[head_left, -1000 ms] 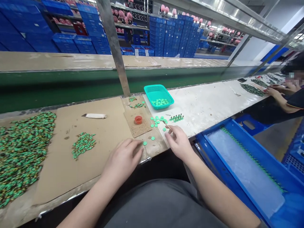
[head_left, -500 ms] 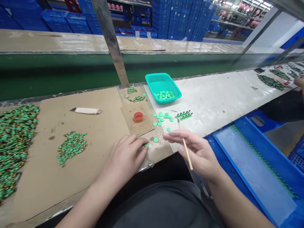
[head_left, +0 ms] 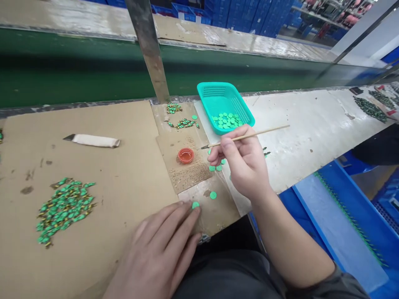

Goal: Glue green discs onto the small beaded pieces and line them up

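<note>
My right hand (head_left: 247,168) pinches a thin wooden paintbrush (head_left: 268,130). The brush's dark tip points left, just short of a small red cap (head_left: 185,156) holding some liquid on a cardboard piece (head_left: 195,176). Palm down on the bench, my left hand (head_left: 162,236) has its fingers stretched out, the fingertips against a flat green disc (head_left: 195,205). Another green disc (head_left: 213,195) lies a little to the right. More discs (head_left: 218,168) are partly hidden behind my right hand, which also covers most of a row of small dark-tipped green pieces (head_left: 266,153).
Behind my right hand stands a turquoise basket (head_left: 246,114) with green discs inside. On the left cardboard (head_left: 134,166) lie a pile of green and gold pieces (head_left: 65,207) and a wrapped blade-like tool (head_left: 93,140). A metal post (head_left: 152,62) rises behind; a blue crate (head_left: 330,224) sits below right.
My right hand has swung the brush up and left, from the green pieces towards the red cap. My left hand stays at its disc, fingers flatter. The view has tilted down.
</note>
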Demonstrator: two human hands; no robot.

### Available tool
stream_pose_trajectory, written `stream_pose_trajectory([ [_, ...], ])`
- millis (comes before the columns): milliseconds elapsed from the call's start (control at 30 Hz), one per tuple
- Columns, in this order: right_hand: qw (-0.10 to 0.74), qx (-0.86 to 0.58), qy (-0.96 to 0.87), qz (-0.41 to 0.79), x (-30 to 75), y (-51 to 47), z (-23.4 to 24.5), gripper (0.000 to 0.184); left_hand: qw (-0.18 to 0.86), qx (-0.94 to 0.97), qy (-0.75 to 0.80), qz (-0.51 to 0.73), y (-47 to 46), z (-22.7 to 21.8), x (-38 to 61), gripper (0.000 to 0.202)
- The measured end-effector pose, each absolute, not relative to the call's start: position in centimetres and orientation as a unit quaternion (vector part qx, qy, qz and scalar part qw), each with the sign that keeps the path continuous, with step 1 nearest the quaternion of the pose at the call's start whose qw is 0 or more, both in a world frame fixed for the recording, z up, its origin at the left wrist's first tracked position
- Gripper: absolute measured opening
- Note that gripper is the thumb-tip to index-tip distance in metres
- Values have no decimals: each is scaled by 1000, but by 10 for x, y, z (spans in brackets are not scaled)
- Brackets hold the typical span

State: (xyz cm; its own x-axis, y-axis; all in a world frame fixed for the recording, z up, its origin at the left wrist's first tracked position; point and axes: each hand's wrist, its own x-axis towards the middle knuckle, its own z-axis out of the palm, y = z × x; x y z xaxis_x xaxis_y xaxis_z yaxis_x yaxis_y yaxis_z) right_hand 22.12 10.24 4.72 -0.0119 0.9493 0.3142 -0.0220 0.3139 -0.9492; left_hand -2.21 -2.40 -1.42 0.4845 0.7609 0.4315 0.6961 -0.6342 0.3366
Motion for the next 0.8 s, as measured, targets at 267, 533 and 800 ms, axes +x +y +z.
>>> stream_pose_trajectory([
  [267, 557, -439, -598, 373, 203, 127, 37, 33, 50, 858, 413, 302, -41, -24, -50, 58],
  [533, 564, -454, -599, 342, 207, 118, 27, 36, 22, 847, 455, 273, -21, -9, -73, 36],
  [800, 569, -442, -601, 345, 211, 116, 24, 42, 76, 822, 493, 275, -13, 2, -64, 29],
])
